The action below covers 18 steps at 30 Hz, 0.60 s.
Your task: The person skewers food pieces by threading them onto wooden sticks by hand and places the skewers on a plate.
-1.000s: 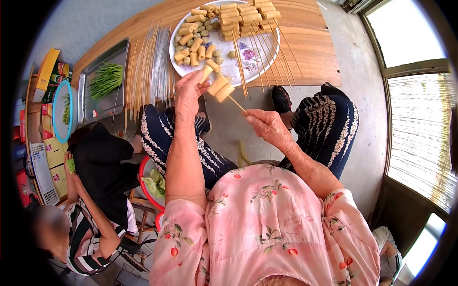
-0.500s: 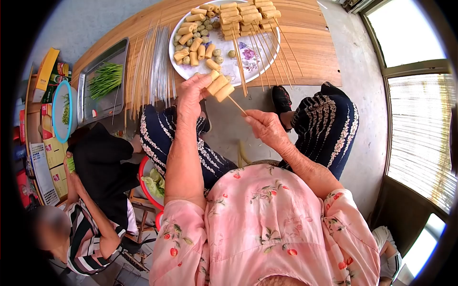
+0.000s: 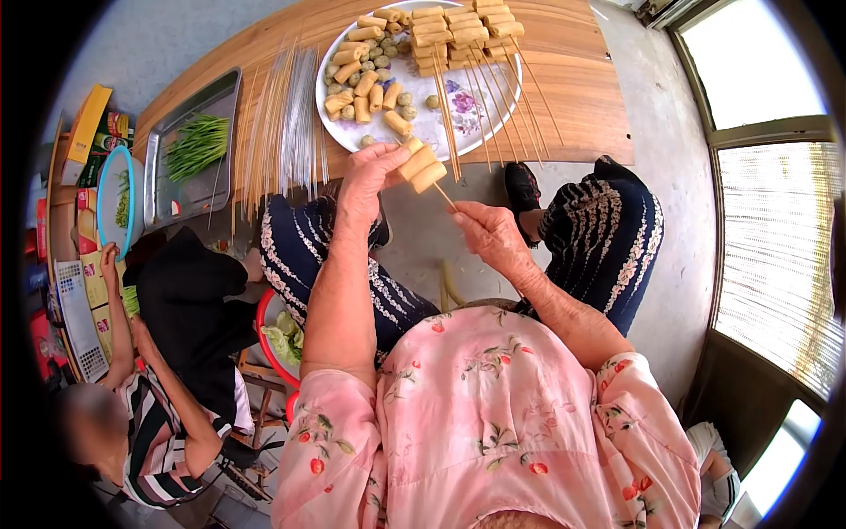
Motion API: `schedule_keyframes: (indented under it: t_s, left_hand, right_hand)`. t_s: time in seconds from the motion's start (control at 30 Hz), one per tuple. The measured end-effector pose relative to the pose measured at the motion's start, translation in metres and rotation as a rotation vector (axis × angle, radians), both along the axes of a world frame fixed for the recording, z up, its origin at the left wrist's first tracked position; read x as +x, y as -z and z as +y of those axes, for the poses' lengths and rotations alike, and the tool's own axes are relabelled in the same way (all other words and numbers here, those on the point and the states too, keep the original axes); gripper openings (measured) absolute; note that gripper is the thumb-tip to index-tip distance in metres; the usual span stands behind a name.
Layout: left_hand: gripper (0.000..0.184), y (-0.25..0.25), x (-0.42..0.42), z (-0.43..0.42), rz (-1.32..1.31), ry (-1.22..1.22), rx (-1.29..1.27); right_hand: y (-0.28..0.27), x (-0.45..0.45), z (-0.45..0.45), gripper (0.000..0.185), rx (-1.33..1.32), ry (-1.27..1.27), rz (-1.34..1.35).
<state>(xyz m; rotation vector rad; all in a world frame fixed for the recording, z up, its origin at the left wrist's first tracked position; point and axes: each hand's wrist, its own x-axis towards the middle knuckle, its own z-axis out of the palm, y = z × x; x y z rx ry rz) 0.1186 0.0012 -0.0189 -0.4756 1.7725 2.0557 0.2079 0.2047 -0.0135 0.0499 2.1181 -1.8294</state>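
In front of the table edge, my left hand (image 3: 372, 181) is closed around tan food rolls (image 3: 424, 166) threaded on a thin wooden skewer (image 3: 445, 196). My right hand (image 3: 490, 234) pinches the skewer's lower end. Just beyond my left fingers is a large white plate (image 3: 485, 145) with a flower pattern. Loose tan rolls (image 3: 397, 122) and greenish-grey balls (image 3: 407, 112) lie on its left side. Stacked at its upper right are finished skewers of rolls (image 3: 465, 35), their sticks pointing toward me over the rim.
Bare skewers (image 3: 264, 132) and thin metallic-looking sticks (image 3: 302, 123) lie left of the plate. A metal tray (image 3: 163, 198) holds green stalks (image 3: 196, 147). At left, a co-worker (image 3: 172, 432) sits by a blue-rimmed basin (image 3: 132, 176). A red-rimmed basin (image 3: 262, 319) with leaves stands near my left leg.
Both hands stay on the skewered rolls; my left hand and the rolls have shifted slightly right and down. One of the co-worker's hands has risen to the blue-rimmed basin.
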Motion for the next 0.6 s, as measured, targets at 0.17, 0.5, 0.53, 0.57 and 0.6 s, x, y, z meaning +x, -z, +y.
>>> schedule_keyframes:
  t_s: [0.17,0.5,0.53,0.57,0.6]
  left_hand:
    - [0.024,0.019,-0.021,-0.004,0.302,-0.090,-0.473]
    - [0.043,0.031,-0.039,0.009,0.690,0.276,-1.299]
    - [0.042,0.034,-0.041,0.007,0.679,0.261,-1.316]
    - [0.041,0.040,-0.042,0.004,0.668,0.247,-1.334]
    - [0.040,0.043,-0.042,0.002,0.657,0.232,-1.352]
  right_hand:
    - [-0.003,0.000,0.001,0.019,-0.040,0.036,-0.038]
    - [0.003,0.004,0.007,0.019,-0.028,0.066,-0.040]
    - [0.003,0.004,0.007,0.019,-0.028,0.067,-0.037]
    - [0.003,0.004,0.008,0.019,-0.028,0.068,-0.034]
    - [0.004,0.004,0.009,0.019,-0.032,0.067,-0.038]
